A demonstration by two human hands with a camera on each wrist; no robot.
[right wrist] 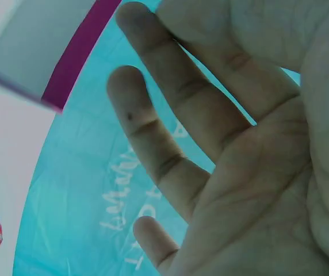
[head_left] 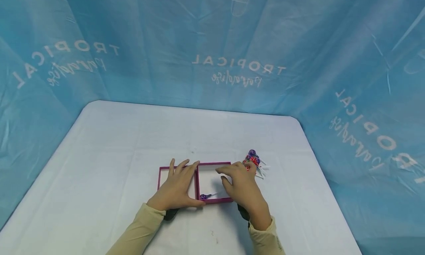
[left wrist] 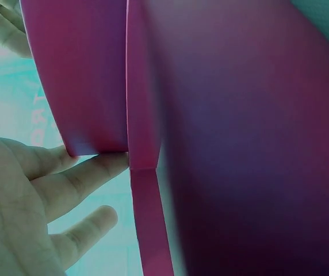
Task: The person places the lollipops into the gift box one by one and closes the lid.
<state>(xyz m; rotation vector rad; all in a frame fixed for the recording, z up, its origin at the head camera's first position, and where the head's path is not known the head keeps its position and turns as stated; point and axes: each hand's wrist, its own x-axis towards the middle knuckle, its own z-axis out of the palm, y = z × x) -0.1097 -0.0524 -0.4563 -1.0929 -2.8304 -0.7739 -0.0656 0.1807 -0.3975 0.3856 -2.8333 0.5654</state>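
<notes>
My left hand (head_left: 179,190) spans a magenta-edged box (head_left: 212,201) with white insides, where its two open halves meet. The thumb is at the near wall and the index finger at the far wall; in the left wrist view its fingers (left wrist: 84,181) touch the magenta wall. A purple-wrapped lollipop (head_left: 204,196) lies in the right half's near left corner, its white stick pointing right. Over that half's right side hovers my right hand (head_left: 244,185), fingers loosely bent, with nothing seen in it. In the right wrist view its fingers (right wrist: 153,126) are apart from the box corner (right wrist: 55,98).
A heap of red and purple lollipops (head_left: 253,159) lies right of the box, partly behind my right hand, sticks pointing right. White cloth covers the table (head_left: 116,144). Blue printed curtains (head_left: 166,81) hang around its far and side edges.
</notes>
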